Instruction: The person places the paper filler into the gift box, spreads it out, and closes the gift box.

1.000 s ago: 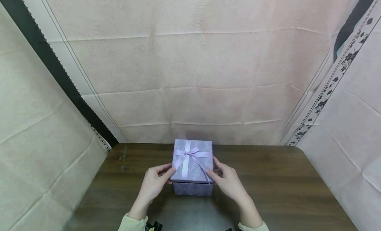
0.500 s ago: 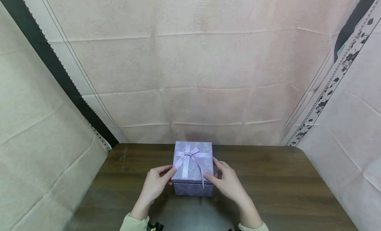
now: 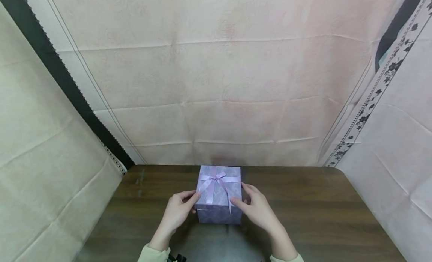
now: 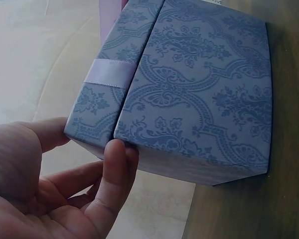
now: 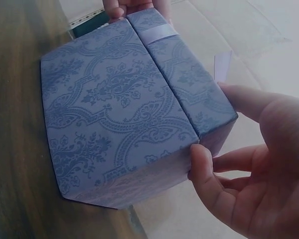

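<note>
A lavender gift box [image 3: 219, 216] with a damask pattern stands upright on the table. Its lid [image 3: 233, 172] sits on top, crossed by a pale purple ribbon tied in a bow [image 3: 216, 177]. At the lid's left front side my left hand [image 3: 177, 209] grips it, thumb on the top edge and fingers at the side. My right hand [image 3: 257, 207] pinches the opposite side the same way, its thumb near a hanging ribbon tail. Both wrist views show only a thin dark seam between lid and box body [image 4: 204, 84], with fingertips [image 5: 199, 152] touching near that seam.
The brown wooden table [image 3: 320, 213] extends to both sides of the box. Pale cloth [image 3: 216, 85] hangs behind it and at left and right, with a dark band [image 3: 77, 93] on the left.
The lid has sunk lower, and the dark gap at its front edge has closed. A ribbon tail has swung from the right front corner inward, and the right thumb shifted slightly left.
</note>
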`<state>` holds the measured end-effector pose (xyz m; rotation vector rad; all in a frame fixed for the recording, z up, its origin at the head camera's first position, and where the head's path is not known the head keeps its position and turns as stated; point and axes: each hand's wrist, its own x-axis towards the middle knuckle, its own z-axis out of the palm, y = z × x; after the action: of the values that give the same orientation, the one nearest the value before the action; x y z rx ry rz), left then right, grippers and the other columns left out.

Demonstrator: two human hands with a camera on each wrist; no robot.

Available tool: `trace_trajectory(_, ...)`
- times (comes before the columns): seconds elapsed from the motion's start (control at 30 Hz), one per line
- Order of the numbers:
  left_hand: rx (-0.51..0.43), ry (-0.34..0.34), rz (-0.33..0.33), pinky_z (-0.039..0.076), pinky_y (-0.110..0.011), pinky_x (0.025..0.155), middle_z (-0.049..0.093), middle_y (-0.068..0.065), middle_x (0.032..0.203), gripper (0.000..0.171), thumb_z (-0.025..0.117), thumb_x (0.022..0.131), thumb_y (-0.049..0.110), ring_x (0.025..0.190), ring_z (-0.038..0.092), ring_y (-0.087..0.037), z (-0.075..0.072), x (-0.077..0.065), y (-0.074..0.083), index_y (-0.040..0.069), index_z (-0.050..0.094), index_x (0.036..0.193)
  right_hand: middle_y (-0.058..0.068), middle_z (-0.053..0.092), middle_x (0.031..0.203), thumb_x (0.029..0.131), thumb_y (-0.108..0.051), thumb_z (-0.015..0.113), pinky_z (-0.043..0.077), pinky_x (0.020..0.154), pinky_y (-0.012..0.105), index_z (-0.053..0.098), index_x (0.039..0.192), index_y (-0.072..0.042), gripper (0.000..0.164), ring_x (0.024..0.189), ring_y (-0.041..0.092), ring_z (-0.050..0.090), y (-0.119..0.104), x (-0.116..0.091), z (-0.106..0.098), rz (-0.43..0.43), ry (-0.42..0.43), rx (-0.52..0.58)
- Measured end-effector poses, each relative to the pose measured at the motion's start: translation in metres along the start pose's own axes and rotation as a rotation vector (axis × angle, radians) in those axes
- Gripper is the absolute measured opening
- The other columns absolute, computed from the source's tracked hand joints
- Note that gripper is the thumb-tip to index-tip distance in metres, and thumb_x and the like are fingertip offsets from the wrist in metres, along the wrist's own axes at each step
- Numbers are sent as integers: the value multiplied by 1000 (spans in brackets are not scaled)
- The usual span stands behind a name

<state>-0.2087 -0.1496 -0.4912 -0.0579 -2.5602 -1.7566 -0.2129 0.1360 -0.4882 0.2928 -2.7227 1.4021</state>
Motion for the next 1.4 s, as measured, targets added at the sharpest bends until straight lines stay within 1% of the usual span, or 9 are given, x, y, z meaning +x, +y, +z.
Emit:
trace_trajectory(0.13, -9, -16, 2, 59, -40, 70, 78, -9, 103, 51, 75, 100, 39, 67, 69, -20, 0, -1, 0, -4, 75, 128, 18, 60, 149, 93, -49, 81, 54, 83, 38, 55, 154, 2, 83, 88, 11, 61, 0, -1, -1, 6, -2, -10)
trace_trajectory(0.4, 11, -36, 7, 60, -44, 71, 78, -11, 105, 54, 75, 101, 40, 67, 70, -20, -1, 0, 1, -5, 74, 130, 24, 57, 150, 94, -49, 79, 55, 82, 38, 52, 156, 2, 84, 87, 13, 62, -5, -2, -5, 11, -10, -4)
trace_trajectory(0.57, 18, -59, 13, 62, -49, 74, 78, -12, 111, 52, 75, 100, 40, 69, 71, -21, -3, 0, 0, -3, 74, 130, 23, 56, 153, 95, -50, 78, 56, 96, 50, 50, 158, -1, 85, 100, 20, 67, -4, -2, -5, 25, -15, 8)
trace_trajectory(0.7, 3, -72, 27, 63, -44, 72, 79, -11, 109, 53, 76, 100, 38, 70, 73, -22, -4, 0, -1, -4, 73, 132, 23, 55, 153, 97, -51, 76, 53, 102, 57, 49, 160, -2, 85, 116, 32, 69, -2, -3, -4, 20, -19, 25)
trace_trajectory(0.77, -9, -79, 33, 63, -42, 70, 79, -11, 106, 54, 76, 100, 37, 71, 73, -24, -4, 0, 0, -5, 72, 133, 22, 55, 154, 97, -51, 75, 52, 104, 58, 48, 160, -2, 85, 121, 35, 68, -1, -3, -4, 15, -19, 33)
trace_trajectory(0.93, -4, -108, 24, 63, -47, 71, 77, -6, 99, 57, 77, 99, 36, 72, 73, -27, -3, -1, 2, -5, 68, 138, 21, 55, 156, 99, -47, 75, 50, 106, 58, 46, 161, -2, 82, 126, 36, 66, 0, -4, -2, -6, -26, 56)
trace_trajectory(1.07, -5, -121, 16, 62, -48, 72, 76, -6, 99, 59, 77, 99, 35, 72, 73, -25, -3, -2, 3, -5, 67, 141, 21, 53, 157, 99, -44, 76, 48, 109, 58, 46, 161, -1, 81, 129, 37, 65, 1, -4, -2, -20, -35, 62)
trace_trajectory(1.27, -12, -137, 21, 62, -43, 70, 75, -7, 100, 59, 77, 99, 34, 72, 72, -24, -3, -3, 4, -6, 66, 141, 22, 52, 158, 99, -44, 76, 48, 109, 58, 47, 160, 0, 80, 129, 37, 65, 2, -4, -2, -28, -40, 58)
trace_trajectory(1.4, 13, -138, 39, 60, -35, 69, 74, -10, 108, 58, 78, 99, 33, 77, 72, -27, -3, -3, 1, -6, 66, 141, 21, 52, 159, 99, -42, 76, 48, 109, 58, 46, 160, 0, 80, 128, 37, 65, 3, -3, -2, -28, -44, 58)
